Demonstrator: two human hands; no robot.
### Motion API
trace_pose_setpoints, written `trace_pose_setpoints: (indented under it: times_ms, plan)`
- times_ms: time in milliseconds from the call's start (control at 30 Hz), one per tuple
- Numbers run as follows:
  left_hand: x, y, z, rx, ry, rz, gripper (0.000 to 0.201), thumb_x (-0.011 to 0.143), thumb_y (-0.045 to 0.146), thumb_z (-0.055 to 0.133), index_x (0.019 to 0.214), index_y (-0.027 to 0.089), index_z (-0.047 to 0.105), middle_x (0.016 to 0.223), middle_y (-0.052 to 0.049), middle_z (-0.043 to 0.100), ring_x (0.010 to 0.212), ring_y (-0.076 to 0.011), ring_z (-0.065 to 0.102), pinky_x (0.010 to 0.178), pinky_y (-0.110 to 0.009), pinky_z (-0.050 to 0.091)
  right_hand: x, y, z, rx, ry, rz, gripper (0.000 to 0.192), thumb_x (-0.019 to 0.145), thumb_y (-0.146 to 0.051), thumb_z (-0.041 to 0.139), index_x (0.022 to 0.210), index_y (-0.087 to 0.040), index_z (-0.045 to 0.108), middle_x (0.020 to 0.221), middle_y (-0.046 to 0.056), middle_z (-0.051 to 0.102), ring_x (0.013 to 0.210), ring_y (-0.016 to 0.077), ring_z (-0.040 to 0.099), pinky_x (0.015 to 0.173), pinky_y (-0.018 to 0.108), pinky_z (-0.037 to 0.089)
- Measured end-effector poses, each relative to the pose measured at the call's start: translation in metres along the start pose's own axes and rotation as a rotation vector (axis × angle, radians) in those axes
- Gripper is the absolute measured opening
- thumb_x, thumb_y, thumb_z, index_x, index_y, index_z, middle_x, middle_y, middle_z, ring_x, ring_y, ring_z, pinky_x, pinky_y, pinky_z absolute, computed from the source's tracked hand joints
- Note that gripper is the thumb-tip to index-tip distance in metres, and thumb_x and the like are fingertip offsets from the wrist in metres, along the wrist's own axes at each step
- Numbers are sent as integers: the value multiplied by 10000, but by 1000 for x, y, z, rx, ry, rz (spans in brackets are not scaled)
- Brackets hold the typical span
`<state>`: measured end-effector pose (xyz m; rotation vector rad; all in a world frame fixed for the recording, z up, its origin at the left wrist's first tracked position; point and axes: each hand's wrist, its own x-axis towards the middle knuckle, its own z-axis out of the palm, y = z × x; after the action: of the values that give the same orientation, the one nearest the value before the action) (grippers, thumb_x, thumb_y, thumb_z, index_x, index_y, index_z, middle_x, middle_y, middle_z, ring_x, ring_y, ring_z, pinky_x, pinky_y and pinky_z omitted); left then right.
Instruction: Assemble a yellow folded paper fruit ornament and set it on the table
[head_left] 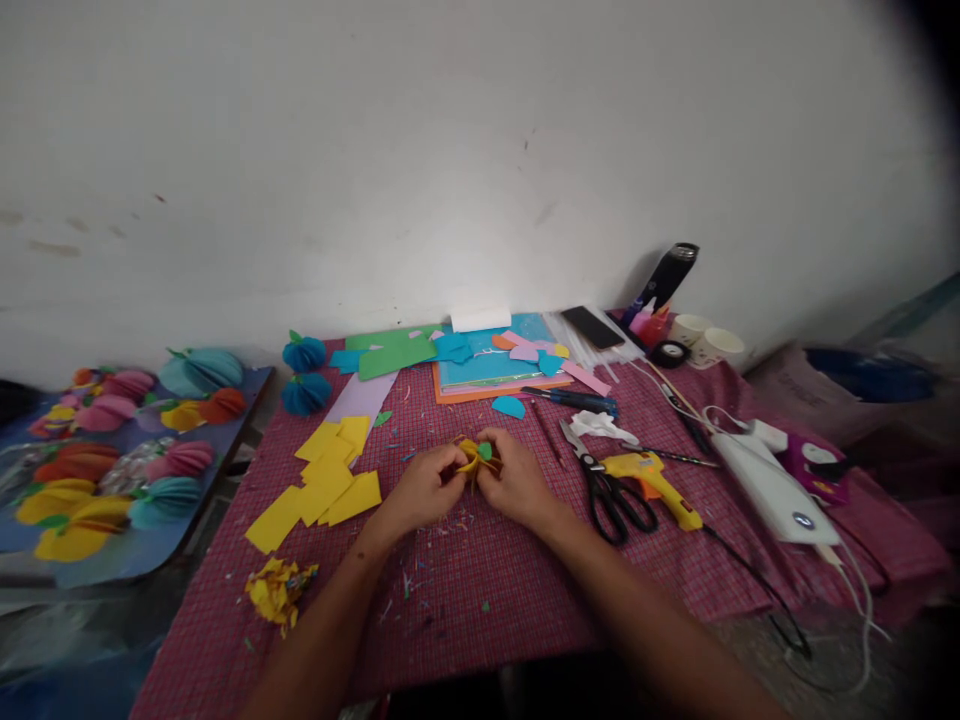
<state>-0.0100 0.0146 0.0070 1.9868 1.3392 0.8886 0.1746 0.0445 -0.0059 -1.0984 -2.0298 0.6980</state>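
Between my two hands is a small yellow paper pumpkin (469, 458) with a green leaf piece (485, 452) on top. My left hand (429, 487) pinches its left side, fingertips curled against the folded paper. On the other side, my right hand (516, 478) grips the pumpkin with thumb and fingers. Parts of the pumpkin are hidden behind the fingers. Left of my hands lie overlapping yellow paper pieces (328, 478), with a crumpled yellow paper ball (277, 592) nearer the front. Black-handled scissors (606, 490) and a yellow glue gun (652, 482) rest to the right.
Finished paper pumpkins (202, 372) crowd a blue side table (247, 400) at left. Two blue ones (306, 393) stand at the back left. Coloured sheets (450, 375), a utility knife (574, 400), a phone (592, 327), a black bottle (670, 275) and a white power strip (772, 490) with cables lie around.
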Motion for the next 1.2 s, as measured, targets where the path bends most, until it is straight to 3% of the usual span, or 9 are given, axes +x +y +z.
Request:
trace_pose_setpoints:
  times_ms: [433,1000,1200]
  plan:
    - [0,1,-3,46,5,6,101,853,148,524,781,196,575,762,3,605,721,-143,544,663,-259,373,-1,-2,-4,4,13,-49,396,764,-125,557,1150,-207,526,1030,71,660,899,221,626,806,358,495]
    - [1,3,-5,21,12,-11,95,845,145,531,781,191,583,779,-2,624,726,-148,556,668,-258,384,-1,-1,-6,-15,14,9,323,796,-153,565,1114,-212,571,999,76,684,879,232,646,790,367,499]
    - [2,5,-9,21,23,-34,91,845,170,552,770,195,598,770,-3,635,723,-148,562,668,-258,399,0,-5,-23,151,-80,-105,522,757,-208,680,1249,-226,509,1173,89,636,1068,241,598,962,414,470]
